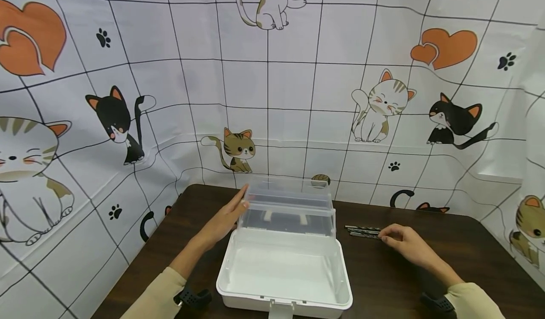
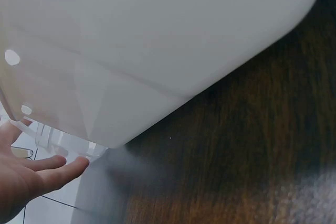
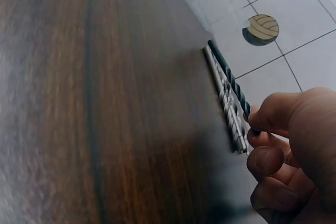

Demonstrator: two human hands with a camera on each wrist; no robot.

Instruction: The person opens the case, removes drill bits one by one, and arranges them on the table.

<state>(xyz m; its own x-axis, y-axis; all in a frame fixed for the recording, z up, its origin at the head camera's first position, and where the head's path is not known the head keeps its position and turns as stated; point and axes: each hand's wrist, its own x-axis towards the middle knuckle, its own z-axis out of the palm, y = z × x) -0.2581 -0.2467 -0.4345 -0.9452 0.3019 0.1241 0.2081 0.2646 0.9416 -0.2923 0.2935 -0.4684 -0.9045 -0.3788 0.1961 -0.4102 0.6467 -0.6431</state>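
A white plastic box (image 1: 278,262) stands on the table, its clear lid (image 1: 289,220) tipped back and nothing inside it. My left hand (image 1: 222,222) rests along the lid's left side with its fingers extended; in the left wrist view those fingers reach past the far end of the box wall (image 2: 157,35). To the right of the box, my right hand (image 1: 408,246) pinches one end of a black twist drill bit (image 3: 229,77) between thumb and fingertip. Several silver drill bits (image 3: 223,95) lie close alongside it on the wood.
The dark wooden table (image 1: 383,276) ends at the back against a white grid-patterned cloth (image 1: 294,82) printed with cats, hearts and paws. A latch (image 1: 281,309) hangs at the front of the box. Black straps (image 1: 193,298) circle both wrists.
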